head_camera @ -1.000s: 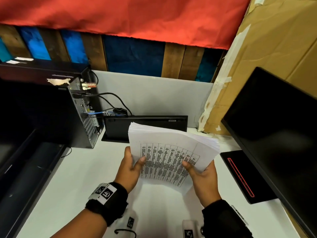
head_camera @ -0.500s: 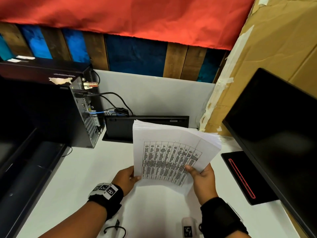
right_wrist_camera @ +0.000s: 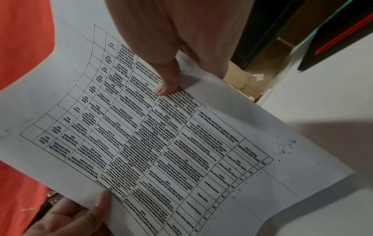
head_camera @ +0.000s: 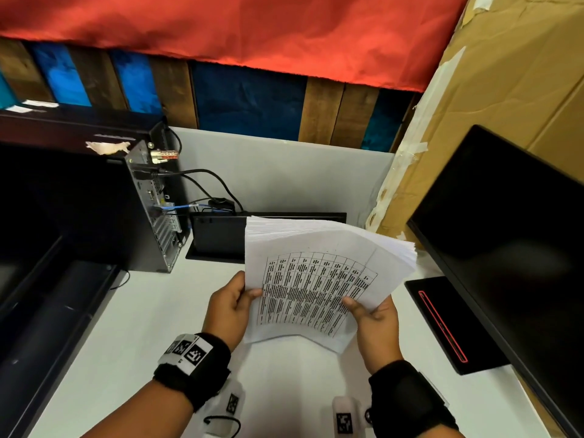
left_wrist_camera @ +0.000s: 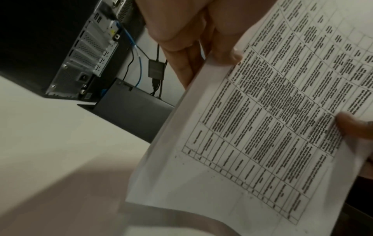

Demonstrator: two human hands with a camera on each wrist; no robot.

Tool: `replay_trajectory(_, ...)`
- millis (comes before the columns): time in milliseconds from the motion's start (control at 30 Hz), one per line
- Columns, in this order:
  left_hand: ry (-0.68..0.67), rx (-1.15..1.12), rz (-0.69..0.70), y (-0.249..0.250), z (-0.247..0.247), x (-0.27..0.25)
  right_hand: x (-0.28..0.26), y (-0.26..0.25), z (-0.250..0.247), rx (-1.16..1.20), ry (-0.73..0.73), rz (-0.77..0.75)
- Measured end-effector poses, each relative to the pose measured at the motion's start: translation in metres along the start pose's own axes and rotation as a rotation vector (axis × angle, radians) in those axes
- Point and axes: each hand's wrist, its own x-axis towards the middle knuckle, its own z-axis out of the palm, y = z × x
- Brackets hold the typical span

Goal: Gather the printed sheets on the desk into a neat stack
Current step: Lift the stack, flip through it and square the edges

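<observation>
1. The left hand pinches the left edge of the stack of sheets, thumb on the printed face and fingers behind.
2. The right hand grips the stack's lower right corner, thumb pressed on the printed table.
3. The stack is held tilted above the white desk, its far edges fanned unevenly.
4. Behind it sits a black tray, with a computer tower to the left.
5. A dark monitor stands at the right.
</observation>
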Motion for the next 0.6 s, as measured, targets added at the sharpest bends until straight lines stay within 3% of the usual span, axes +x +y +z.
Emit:
replay_trajectory(233,-0.126,0.146,-0.05,-0.024,0.0,-0.002,-0.005,0.003,-0.007,-0.093,-0.072,0.005)
replay_trajectory(600,-0.156,0.425,-0.18,-0.045,0.008,-0.003,-0.002,0.056,-0.017,-0.381,-0.137,0.162)
